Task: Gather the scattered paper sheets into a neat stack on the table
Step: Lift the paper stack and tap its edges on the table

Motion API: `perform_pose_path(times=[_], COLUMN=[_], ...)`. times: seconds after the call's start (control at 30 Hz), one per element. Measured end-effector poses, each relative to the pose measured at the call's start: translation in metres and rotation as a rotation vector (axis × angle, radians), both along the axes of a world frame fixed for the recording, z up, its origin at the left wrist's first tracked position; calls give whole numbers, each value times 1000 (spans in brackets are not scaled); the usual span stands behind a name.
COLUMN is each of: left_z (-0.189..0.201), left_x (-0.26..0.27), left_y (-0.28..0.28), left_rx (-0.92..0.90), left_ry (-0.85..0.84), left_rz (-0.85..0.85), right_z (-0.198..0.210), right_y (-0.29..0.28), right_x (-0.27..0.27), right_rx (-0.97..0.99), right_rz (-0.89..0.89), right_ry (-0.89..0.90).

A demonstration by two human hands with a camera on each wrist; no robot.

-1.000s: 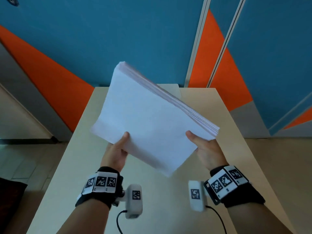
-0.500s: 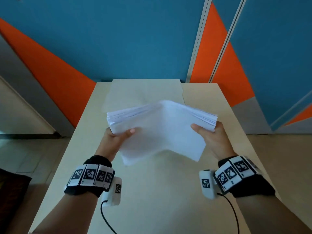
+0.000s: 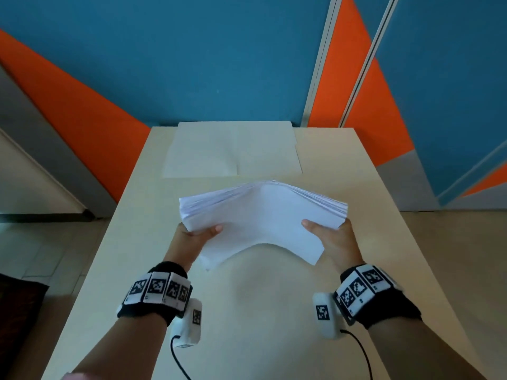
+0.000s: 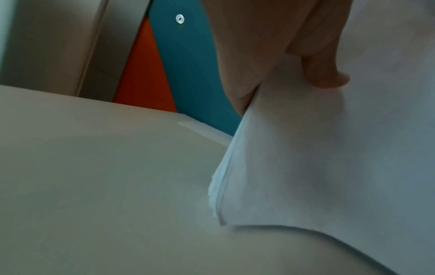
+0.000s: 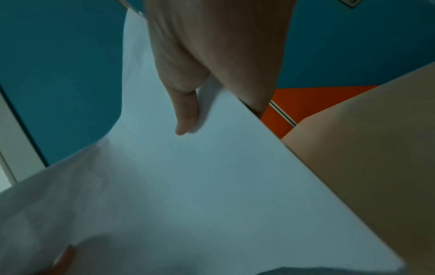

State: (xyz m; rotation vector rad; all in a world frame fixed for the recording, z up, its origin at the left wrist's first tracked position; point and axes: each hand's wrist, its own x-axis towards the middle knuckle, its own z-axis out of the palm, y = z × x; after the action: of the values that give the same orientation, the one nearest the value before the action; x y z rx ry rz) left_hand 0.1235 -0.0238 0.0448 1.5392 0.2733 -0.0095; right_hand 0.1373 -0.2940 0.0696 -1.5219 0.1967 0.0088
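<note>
A thick stack of white paper sheets [image 3: 260, 215] is held above the middle of the beige table [image 3: 247, 311], arched upward in its centre. My left hand [image 3: 196, 237] grips its left edge, thumb on top and fingers hidden beneath. My right hand [image 3: 329, 234] grips the right edge the same way. In the left wrist view the thumb presses on the paper sheets [image 4: 329, 148], whose near left corner hangs just above the table [image 4: 94, 167]. The right wrist view shows my thumb lying on the paper sheets [image 5: 188, 186].
Two more white sheets [image 3: 233, 149] lie flat side by side at the far end of the table, against the blue and orange wall [image 3: 192, 64]. Tiled floor [image 3: 41, 256] lies to the left, beige floor to the right.
The stack was tilted up on edge one second ago. It has come down toward the table, turned nearly level, and now bows upward between my hands.
</note>
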Motion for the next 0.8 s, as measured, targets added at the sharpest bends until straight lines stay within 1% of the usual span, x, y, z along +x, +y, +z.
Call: perform_pose_path(times=[0.07, 0.13, 0.23, 0.3, 0.37, 0.4, 0.47, 0.53, 0.57, 0.63, 0.67, 0.7, 0.73, 0.8], left_z=[-2, -1, 8, 16, 18, 14, 8, 4, 1, -2, -4, -6, -7, -7], left_x=[0, 2, 5, 4, 1, 1, 1, 0, -1, -2, -4, -6, -7, -8], left_y=[-4, -7, -6, -4, 0, 2, 1, -6, -11, -19, -22, -23, -22, -13], left_rx=[36, 53, 10, -38, -105, -151, -271, -400, -465, -569, -593, -594, -543, -287], left_ry=[30, 56, 46, 18, 5, 17, 56, 70, 76, 69, 59, 46, 29, 15], left_rz=[8, 54, 127, 139, 152, 175, 214, 199, 182, 109, 75, 70, 98, 198], right_z=[-5, -9, -6, 4, 12, 15, 20, 31, 34, 42, 43, 50, 54, 64], right_y=[0, -5, -16, -23, -27, -29, -29, -18, -10, 10, 17, 25, 28, 25], right_x=[0, 1, 7, 9, 9, 9, 11, 9, 8, 3, 3, -1, -1, -1], right_rx=[-64, -103, -148, -164, -147, -97, 67, 331, 431, 489, 453, 395, 313, 159], right_rz=[58, 67, 120, 177, 173, 146, 79, 75, 86, 134, 139, 154, 149, 138], right_ry=[23, 50, 88, 105, 77, 46, 12, -13, -20, 6, 32, 40, 23, -50])
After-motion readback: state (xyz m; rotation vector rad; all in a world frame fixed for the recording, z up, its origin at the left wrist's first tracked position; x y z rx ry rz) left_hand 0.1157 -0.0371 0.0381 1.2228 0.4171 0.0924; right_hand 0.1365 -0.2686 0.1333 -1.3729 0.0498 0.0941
